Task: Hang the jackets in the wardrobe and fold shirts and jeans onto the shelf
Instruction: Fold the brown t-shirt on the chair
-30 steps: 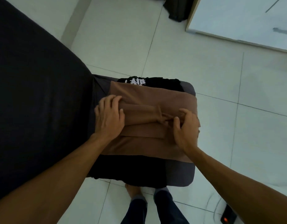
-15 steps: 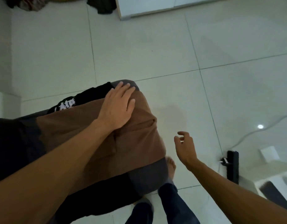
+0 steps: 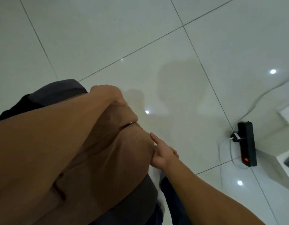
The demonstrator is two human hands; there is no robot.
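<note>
Two hands, left (image 3: 108,96) and right (image 3: 161,153), grip one brown shirt (image 3: 111,153).

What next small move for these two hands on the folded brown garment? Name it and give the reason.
Probably lift the brown garment off the dark stool. The left hand curls over its far edge, and the right hand has fingers slid under its near side, thumb up along the fold. Both sides look supported, so raising it level seems next.
</note>
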